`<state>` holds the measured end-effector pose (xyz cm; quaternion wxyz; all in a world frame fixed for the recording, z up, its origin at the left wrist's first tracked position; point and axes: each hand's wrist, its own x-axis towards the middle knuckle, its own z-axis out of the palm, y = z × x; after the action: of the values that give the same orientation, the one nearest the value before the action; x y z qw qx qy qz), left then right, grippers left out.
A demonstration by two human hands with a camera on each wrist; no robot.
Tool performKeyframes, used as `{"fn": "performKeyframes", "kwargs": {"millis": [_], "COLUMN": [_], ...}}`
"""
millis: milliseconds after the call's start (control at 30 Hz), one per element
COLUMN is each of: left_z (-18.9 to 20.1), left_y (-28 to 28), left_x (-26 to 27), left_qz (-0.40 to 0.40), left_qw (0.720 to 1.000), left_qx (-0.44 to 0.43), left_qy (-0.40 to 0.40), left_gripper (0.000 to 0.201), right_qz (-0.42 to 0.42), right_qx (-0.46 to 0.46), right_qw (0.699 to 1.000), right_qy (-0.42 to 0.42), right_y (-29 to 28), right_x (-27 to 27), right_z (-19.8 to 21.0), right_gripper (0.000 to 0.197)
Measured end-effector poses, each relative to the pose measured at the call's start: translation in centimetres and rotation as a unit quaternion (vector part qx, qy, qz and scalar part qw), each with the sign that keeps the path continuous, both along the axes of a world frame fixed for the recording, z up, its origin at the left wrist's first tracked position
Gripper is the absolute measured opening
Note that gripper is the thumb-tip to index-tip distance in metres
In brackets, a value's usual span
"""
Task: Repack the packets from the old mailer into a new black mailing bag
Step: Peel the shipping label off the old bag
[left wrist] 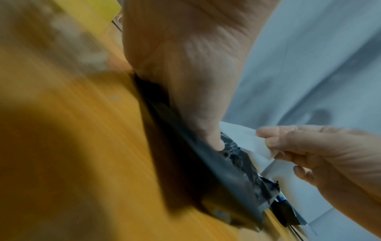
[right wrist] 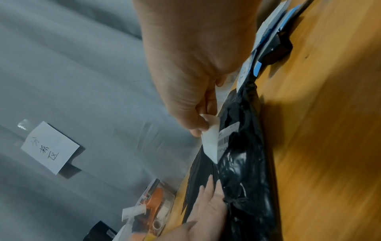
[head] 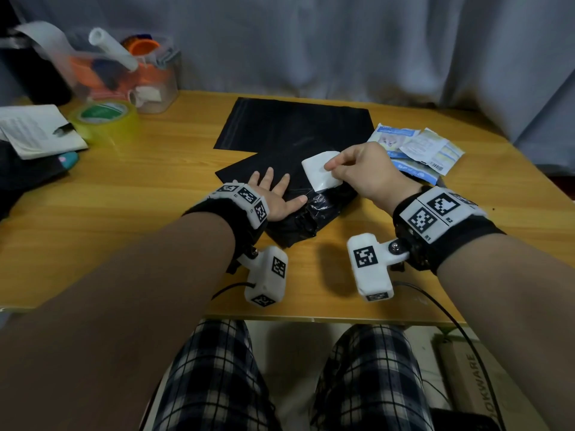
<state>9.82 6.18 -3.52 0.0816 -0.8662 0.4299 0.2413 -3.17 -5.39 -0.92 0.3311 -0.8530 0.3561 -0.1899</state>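
The old black mailer (head: 311, 217) lies crumpled in the middle of the wooden table (head: 140, 197). My left hand (head: 273, 194) lies flat on it with straight fingers, pressing it down. My right hand (head: 357, 172) pinches a white shipping label (head: 320, 174) between thumb and fingers; the label curls up off the mailer and stays stuck at its lower edge. The right wrist view shows a barcode on the label (right wrist: 210, 143) against the wrinkled mailer (right wrist: 243, 171). A flat new black mailing bag (head: 295, 126) lies just behind. Blue-and-white packets (head: 413, 147) lie fanned out to the right.
A yellow-green tape roll (head: 104, 118), a clear box of tools (head: 124, 73) and an open booklet (head: 37, 129) crowd the back left. A grey curtain (head: 342, 42) hangs behind the table. A cardboard box (head: 473, 377) stands on the floor at the right.
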Motion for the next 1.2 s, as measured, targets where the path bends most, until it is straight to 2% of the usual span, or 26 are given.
{"fn": "performKeyframes", "kwargs": {"millis": [133, 267, 333, 400, 500, 600, 700, 767, 833, 900, 967, 1033, 1100, 1200], "left_z": [0.1, 0.1, 0.0, -0.1, -0.2, 0.6, 2.2, 3.5, 4.5, 4.9, 4.5, 4.0, 3.6, 3.2], "left_y": [0.0, 0.0, -0.1, 0.0, 0.2, 0.1, 0.0, 0.5, 1.1, 1.5, 1.2, 0.7, 0.2, -0.3], "left_x": [-0.1, 0.0, 0.1, 0.2, 0.4, 0.7, 0.5, -0.1, -0.9, -1.7, -2.3, -2.8, -3.0, -2.5], "left_qz": [-0.004, -0.003, -0.005, -0.01, -0.023, -0.052, -0.073, -0.091, -0.157, -0.237, -0.266, -0.257, -0.24, -0.237], "left_qw": [1.0, 1.0, 1.0, 1.0, 1.0, 0.997, 0.984, 0.959, 0.933, 0.93, 0.954, 0.966, 0.97, 0.971], "left_qx": [0.001, 0.0, -0.001, 0.002, -0.001, -0.041, -0.154, -0.267, -0.325, -0.279, -0.14, -0.014, 0.031, 0.032], "left_qy": [-0.004, -0.006, -0.01, -0.016, -0.02, -0.036, -0.051, -0.03, 0.009, 0.029, 0.02, 0.005, 0.017, 0.017], "left_gripper": [0.077, 0.077, 0.077, 0.077, 0.079, 0.078, 0.055, 0.031, 0.022, 0.032, 0.054, 0.066, 0.068, 0.065], "right_qz": [0.006, 0.043, 0.051, 0.049, 0.045, 0.071, 0.073, 0.059, 0.049, 0.04, 0.038, 0.031, 0.017, -0.008], "right_qx": [-0.038, -0.178, -0.216, -0.189, -0.094, -0.063, -0.058, -0.039, -0.007, 0.017, 0.033, 0.03, 0.013, -0.029], "right_qw": [0.999, 0.981, 0.972, 0.979, 0.995, 0.995, 0.996, 0.997, 0.998, 0.998, 0.997, 0.998, 0.999, 0.999], "right_qy": [0.006, 0.066, 0.079, 0.058, -0.001, -0.012, -0.009, -0.023, -0.046, -0.053, -0.053, -0.052, -0.046, -0.021], "right_y": [-0.1, 0.4, 0.7, 0.6, 0.4, 0.7, 0.6, 0.5, 0.3, 0.1, 0.0, 0.0, -0.2, -0.6], "right_x": [-0.2, 0.2, 0.8, 1.2, 1.1, 0.6, 0.5, 0.5, 0.5, 0.4, 0.4, 0.4, 0.5, 0.5], "right_z": [1.3, 3.3, 3.7, 3.5, 2.8, 2.5, 2.3, 2.2, 2.1, 2.0, 1.9, 1.8, 1.5, 1.3], "right_gripper": [0.019, 0.019, 0.02, 0.022, 0.032, 0.019, 0.007, 0.006, 0.006, 0.006, 0.003, 0.014, 0.017, 0.012]}}
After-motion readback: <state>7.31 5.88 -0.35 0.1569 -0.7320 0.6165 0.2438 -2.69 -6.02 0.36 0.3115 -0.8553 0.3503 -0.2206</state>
